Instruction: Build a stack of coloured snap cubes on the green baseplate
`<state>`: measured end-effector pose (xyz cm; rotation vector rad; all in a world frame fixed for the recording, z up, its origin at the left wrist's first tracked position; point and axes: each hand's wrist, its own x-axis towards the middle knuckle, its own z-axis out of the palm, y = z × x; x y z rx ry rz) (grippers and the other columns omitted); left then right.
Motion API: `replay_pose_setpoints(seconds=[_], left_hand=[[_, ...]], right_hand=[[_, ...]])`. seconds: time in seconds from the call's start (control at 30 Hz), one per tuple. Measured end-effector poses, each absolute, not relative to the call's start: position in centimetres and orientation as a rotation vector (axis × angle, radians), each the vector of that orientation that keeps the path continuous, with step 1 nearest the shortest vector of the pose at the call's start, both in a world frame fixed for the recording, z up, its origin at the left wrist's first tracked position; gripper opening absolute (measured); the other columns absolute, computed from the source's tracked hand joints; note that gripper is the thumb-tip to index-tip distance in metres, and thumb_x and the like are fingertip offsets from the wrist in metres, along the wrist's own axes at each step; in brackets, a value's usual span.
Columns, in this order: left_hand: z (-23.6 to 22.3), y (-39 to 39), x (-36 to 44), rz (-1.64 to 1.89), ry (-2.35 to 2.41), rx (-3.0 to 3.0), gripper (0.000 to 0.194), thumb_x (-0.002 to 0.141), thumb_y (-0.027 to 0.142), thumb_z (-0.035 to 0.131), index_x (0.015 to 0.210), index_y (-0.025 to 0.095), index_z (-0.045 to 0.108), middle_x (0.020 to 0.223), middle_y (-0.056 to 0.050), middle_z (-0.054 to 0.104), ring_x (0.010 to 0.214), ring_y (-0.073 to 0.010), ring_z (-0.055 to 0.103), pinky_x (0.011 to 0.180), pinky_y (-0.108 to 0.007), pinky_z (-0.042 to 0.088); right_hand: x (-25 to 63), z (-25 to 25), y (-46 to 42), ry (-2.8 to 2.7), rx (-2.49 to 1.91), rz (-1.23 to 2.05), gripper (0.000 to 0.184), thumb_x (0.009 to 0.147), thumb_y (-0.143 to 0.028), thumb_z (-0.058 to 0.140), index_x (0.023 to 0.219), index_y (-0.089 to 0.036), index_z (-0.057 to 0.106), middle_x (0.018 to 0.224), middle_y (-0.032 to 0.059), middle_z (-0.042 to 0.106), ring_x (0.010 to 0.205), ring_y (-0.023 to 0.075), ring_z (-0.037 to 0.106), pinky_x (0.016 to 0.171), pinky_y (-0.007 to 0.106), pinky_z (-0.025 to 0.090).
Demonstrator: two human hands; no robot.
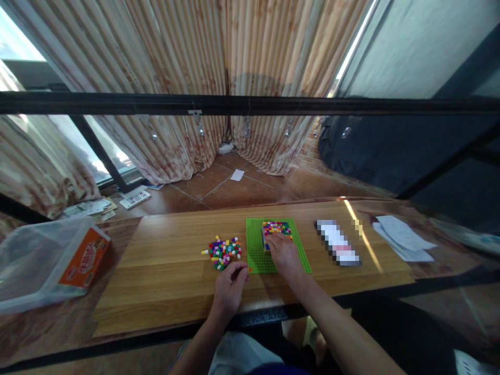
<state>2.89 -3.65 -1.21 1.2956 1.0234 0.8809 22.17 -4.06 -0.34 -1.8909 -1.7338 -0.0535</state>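
A green studded baseplate [255, 250] lies on the wooden table in front of me. On it stands a low block of many small coloured bricks [278, 227]. My right hand [287, 258] reaches over the plate, fingers drawn together at the block's near left side; what they hold, if anything, is hidden. Left of the plate is a loose pile of small coloured bricks [223, 251]. My left hand [229, 289] is between this pile and the plate's near left corner, thumb and forefinger pinched, with a small orange brick [250, 270] at their tips.
On the wooden table [164, 271], a phone-like object [338, 242], blurred by pixels, lies right of the plate. White papers [404, 237] rest beyond the right end. A clear plastic bin [39, 260] with an orange label stands left. A black bar [250, 105] crosses before the curtains.
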Motion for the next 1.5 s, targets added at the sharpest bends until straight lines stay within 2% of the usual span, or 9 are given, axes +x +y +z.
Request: replay_pose_setpoints(seconds=[0.2, 0.43, 0.63, 0.8, 1.03, 1.27, 1.37, 1.5], left_hand=[[-1.5, -3.5, 3.1, 0.907, 1.001, 1.191, 0.024, 0.07, 0.039, 0.07, 0.079, 0.016, 0.067, 0.072, -0.002, 0.067, 0.064, -0.0149, 0.064, 0.064, -0.027, 0.056], [-1.8, -3.6, 3.1, 0.931, 0.957, 1.122, 0.032, 0.07, 0.043, 0.071, 0.085, 0.016, 0.066, 0.081, -0.003, 0.068, 0.071, -0.0146, 0.065, 0.069, -0.028, 0.056], [-2.0, -3.9, 3.2, 0.948, 0.947, 1.26, 0.024, 0.077, 0.037, 0.065, 0.088, 0.016, 0.066, 0.082, -0.004, 0.069, 0.074, -0.0155, 0.065, 0.07, -0.027, 0.055], [-1.7, -4.1, 3.2, 0.973, 0.963, 1.344, 0.017, 0.08, 0.031, 0.063, 0.087, 0.015, 0.067, 0.083, -0.004, 0.07, 0.078, -0.016, 0.066, 0.074, -0.027, 0.055], [-1.8, -4.5, 3.3, 0.981, 1.001, 1.411, 0.014, 0.081, 0.028, 0.061, 0.086, 0.016, 0.067, 0.08, -0.004, 0.069, 0.075, -0.0155, 0.066, 0.072, -0.026, 0.055], [-2.0, -4.6, 3.4, 0.99, 1.042, 1.422, 0.018, 0.082, 0.032, 0.061, 0.09, 0.016, 0.066, 0.081, -0.004, 0.068, 0.073, -0.0156, 0.066, 0.069, -0.026, 0.056], [-2.3, -4.7, 3.4, 0.993, 1.022, 1.436, 0.018, 0.084, 0.031, 0.06, 0.091, 0.016, 0.066, 0.083, -0.005, 0.068, 0.075, -0.016, 0.066, 0.071, -0.027, 0.056], [-2.5, -4.7, 3.3, 0.972, 0.997, 1.435, 0.018, 0.084, 0.03, 0.059, 0.093, 0.017, 0.066, 0.085, -0.005, 0.068, 0.076, -0.0162, 0.066, 0.071, -0.027, 0.056]], right_hand=[[22.0, 0.4, -4.0, -1.661, -1.9, 0.002, 0.026, 0.09, -0.016, 0.047, 0.077, -0.02, 0.069, 0.086, 0.006, 0.069, 0.082, 0.0166, 0.062, 0.077, 0.026, 0.047], [20.0, 1.3, -7.0, -1.465, -1.8, 0.066, 0.024, 0.091, -0.024, 0.047, 0.096, -0.02, 0.07, 0.096, 0.0078, 0.071, 0.088, 0.0186, 0.065, 0.079, 0.03, 0.05], [16.0, 0.7, -9.3, -1.313, -1.722, 0.44, 0.024, 0.088, -0.032, 0.054, 0.099, -0.018, 0.07, 0.092, 0.0085, 0.072, 0.08, 0.0192, 0.067, 0.072, 0.031, 0.052], [14.9, 0.4, -9.1, -1.215, -1.689, 0.553, 0.02, 0.088, -0.03, 0.054, 0.09, -0.02, 0.071, 0.089, 0.0064, 0.072, 0.081, 0.0187, 0.067, 0.072, 0.03, 0.051], [14.5, 0.1, -9.3, -1.304, -1.702, 0.393, 0.021, 0.091, -0.026, 0.049, 0.087, -0.019, 0.07, 0.081, 0.0056, 0.069, 0.076, 0.0169, 0.065, 0.07, 0.028, 0.05], [18.9, 1.1, -8.1, -1.417, -1.834, 0.042, 0.025, 0.094, -0.025, 0.044, 0.095, -0.019, 0.069, 0.092, 0.0079, 0.069, 0.086, 0.0183, 0.065, 0.079, 0.03, 0.05], [21.7, 1.4, -6.9, -1.531, -1.929, -0.068, 0.028, 0.094, -0.021, 0.042, 0.1, -0.02, 0.068, 0.095, 0.0082, 0.068, 0.087, 0.0188, 0.063, 0.077, 0.03, 0.049], [23.2, 1.3, -5.8, -1.679, -1.967, -0.075, 0.027, 0.093, -0.019, 0.043, 0.09, -0.021, 0.07, 0.091, 0.0068, 0.067, 0.083, 0.018, 0.061, 0.076, 0.029, 0.046]])
